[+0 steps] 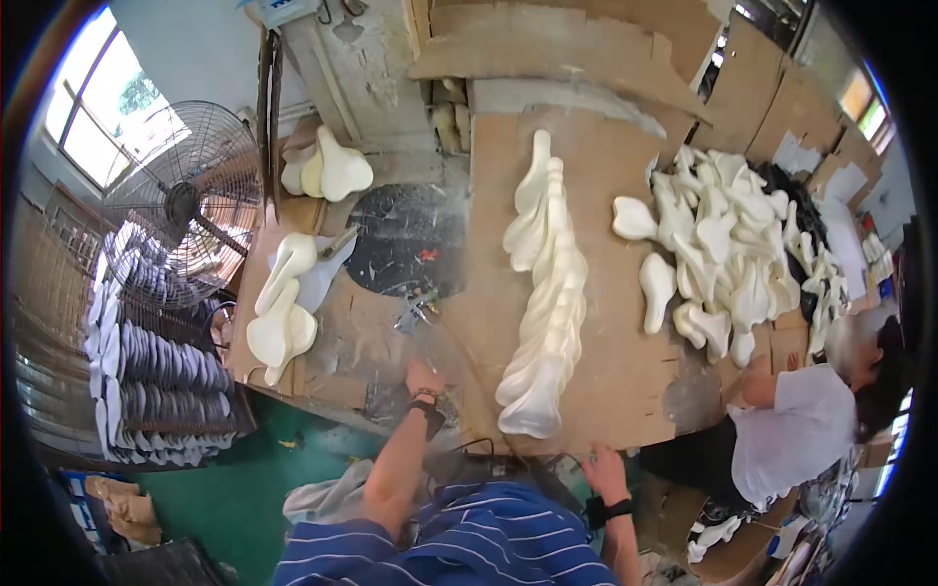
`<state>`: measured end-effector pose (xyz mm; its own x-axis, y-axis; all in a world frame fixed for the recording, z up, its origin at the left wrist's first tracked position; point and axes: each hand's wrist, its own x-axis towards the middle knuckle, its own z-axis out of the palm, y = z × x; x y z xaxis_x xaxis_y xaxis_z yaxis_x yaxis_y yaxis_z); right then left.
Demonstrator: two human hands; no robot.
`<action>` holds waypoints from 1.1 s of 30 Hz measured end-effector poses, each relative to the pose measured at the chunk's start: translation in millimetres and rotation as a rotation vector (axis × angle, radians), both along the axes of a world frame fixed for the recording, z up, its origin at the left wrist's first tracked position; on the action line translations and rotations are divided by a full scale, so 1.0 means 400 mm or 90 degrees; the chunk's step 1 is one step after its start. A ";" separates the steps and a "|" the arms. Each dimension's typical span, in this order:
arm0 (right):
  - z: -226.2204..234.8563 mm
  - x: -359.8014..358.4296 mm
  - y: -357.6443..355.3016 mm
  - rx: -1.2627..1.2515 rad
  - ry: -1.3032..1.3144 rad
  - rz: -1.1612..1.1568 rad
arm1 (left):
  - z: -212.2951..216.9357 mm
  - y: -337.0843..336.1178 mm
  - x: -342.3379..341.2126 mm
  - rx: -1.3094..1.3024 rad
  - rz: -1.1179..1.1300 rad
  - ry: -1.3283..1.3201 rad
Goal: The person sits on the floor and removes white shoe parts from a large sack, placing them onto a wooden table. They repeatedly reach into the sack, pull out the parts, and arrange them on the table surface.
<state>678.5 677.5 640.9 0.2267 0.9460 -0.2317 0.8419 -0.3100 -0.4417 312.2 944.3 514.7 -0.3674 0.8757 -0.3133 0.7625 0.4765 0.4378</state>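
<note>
Bicycle-saddle-shaped cream pads lie in a long overlapping row on the cardboard-covered table in front of you, the row's long axis running from near your edge toward the far side. At both ends of the row, the pads point their narrow noses away from you and their broad ends toward you. Your left hand, blurred, reaches over the tabletop left of the row, just short of a metal tool resembling a spray gun; how far its fingers are open, and whether they grip anything, cannot be told. Your right hand, seemingly empty, is partly open at the table's near edge, fingers loosely bent. Farther right, more pads sit in a heap, near a co-worker in a white top.
</note>
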 end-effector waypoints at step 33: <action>0.589 -0.363 -0.056 0.393 0.326 -0.044 | 0.711 -0.636 0.274 0.264 -0.606 -0.557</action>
